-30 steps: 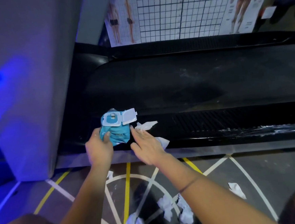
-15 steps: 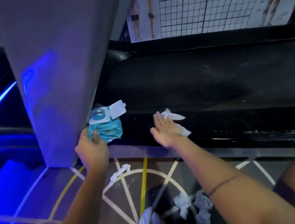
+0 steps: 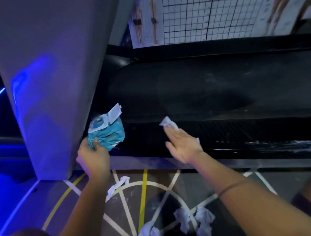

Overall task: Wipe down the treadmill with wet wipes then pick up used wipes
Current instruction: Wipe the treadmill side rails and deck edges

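At frame centre the right hand (image 3: pixel 183 143), fingers straight, presses a wipe (image 3: pixel 168 124) onto the treadmill (image 3: pixel 254 128) edge, where it could bunch and slip free, while the left hand (image 3: pixel 93 158) clutches the pack (image 3: pixel 106 133), whose open lid may dry it.

two hands (image 3: pixel 93 158) (image 3: pixel 184 146), one wipe pack (image 3: pixel 107 135), one treadmill (image 3: pixel 204 88)

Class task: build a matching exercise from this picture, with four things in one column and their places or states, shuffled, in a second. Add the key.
Column one
1. wipe pack
2. white wipe
3. crumpled wipes
4. grid poster

Column two
a. lying on the marked floor
b. pressed under the flat right hand on the treadmill
c. gripped by the left hand, lid flipped open
d. beyond the treadmill's far edge

Pairs: 1-c, 2-b, 3-a, 4-d
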Available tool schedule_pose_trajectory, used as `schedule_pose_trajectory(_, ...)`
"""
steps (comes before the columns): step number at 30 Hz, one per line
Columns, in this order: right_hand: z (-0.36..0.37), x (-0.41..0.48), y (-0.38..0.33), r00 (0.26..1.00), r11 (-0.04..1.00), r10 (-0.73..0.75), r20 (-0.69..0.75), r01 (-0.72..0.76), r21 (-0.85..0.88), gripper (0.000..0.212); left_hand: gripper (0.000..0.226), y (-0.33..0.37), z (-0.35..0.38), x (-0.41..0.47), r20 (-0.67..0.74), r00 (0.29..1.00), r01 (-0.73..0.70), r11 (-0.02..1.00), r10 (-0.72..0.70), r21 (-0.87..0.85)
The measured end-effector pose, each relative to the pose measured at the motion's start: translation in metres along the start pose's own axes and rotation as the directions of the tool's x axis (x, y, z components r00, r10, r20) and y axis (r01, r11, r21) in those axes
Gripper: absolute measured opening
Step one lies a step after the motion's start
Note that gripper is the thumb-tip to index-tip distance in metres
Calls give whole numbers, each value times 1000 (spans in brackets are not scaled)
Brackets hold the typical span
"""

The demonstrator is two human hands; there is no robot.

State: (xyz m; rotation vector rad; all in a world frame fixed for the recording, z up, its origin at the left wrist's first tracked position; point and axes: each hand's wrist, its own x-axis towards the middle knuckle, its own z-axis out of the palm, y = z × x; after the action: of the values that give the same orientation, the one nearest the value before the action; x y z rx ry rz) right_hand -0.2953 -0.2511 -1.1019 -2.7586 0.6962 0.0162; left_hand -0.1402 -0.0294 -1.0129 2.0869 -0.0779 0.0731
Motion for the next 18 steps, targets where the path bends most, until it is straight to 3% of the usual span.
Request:
schedule_pose_trajectory(3,-15,-31,55,987,985,159,-25,-160,-63,88,28,2,20,-6,67,996,-52,999,53,-11)
schedule_pose_trajectory(7,-22,-69,91,953,949,290,-90,-298,-98,72,29,5,49,-24,172,978,-109,992,118,-59)
schedule_pose_trajectory(10,-19,-96,109,927,938,317,-199,-338,-83,76,31,9,66,-37,213,968,-114,987,135,-110)
schedule_pose_trajectory(18,0,-158,135,857,941,321,-402,-336,35,60,35,1,93,-45,324,925,-190,980,197,-52)
